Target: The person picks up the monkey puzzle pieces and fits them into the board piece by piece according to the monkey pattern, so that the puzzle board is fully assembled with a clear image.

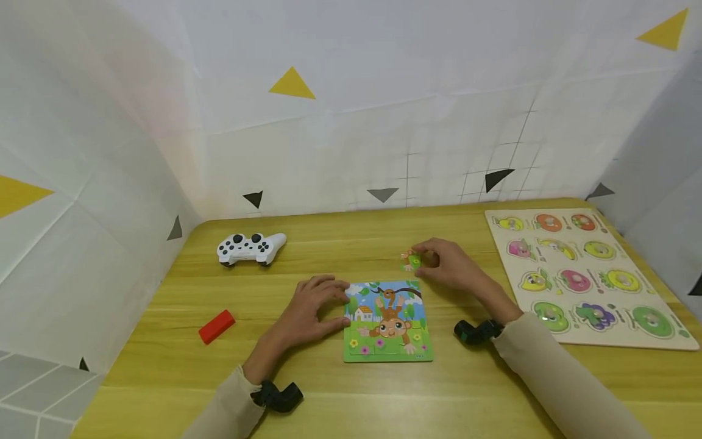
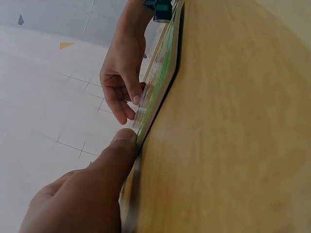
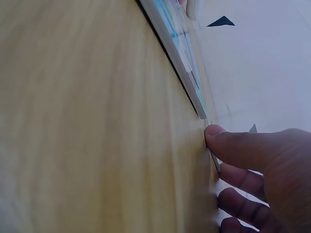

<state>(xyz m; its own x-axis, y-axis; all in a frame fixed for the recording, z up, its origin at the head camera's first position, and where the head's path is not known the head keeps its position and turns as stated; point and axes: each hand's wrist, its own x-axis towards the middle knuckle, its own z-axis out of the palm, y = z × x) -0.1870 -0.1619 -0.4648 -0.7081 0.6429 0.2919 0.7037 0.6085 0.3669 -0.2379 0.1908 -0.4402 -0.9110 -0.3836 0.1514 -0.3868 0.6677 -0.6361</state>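
A square jigsaw puzzle [image 1: 388, 323] with a monkey, a small house and flowers lies on the table in the head view. My left hand [image 1: 314, 310] is at its left side, with the thumb [image 2: 127, 136] and a forefinger right at the board's edge. Beyond the puzzle's upper right, my right hand [image 1: 446, 265] pinches a small puzzle piece [image 1: 408, 261] between thumb and forefinger. Brown and green show on the piece. In the right wrist view the thumb [image 3: 216, 131] lies along the thin piece, near a corner of the puzzle board.
A white game controller [image 1: 245, 249] sits at the back left of the wooden table [image 1: 263, 341]. Nearer the left edge lies a red block [image 1: 216, 327]. A large wooden fruit peg puzzle [image 1: 595, 338] covers the right side. White sheets [image 1: 340, 152] hang behind and beside the table.
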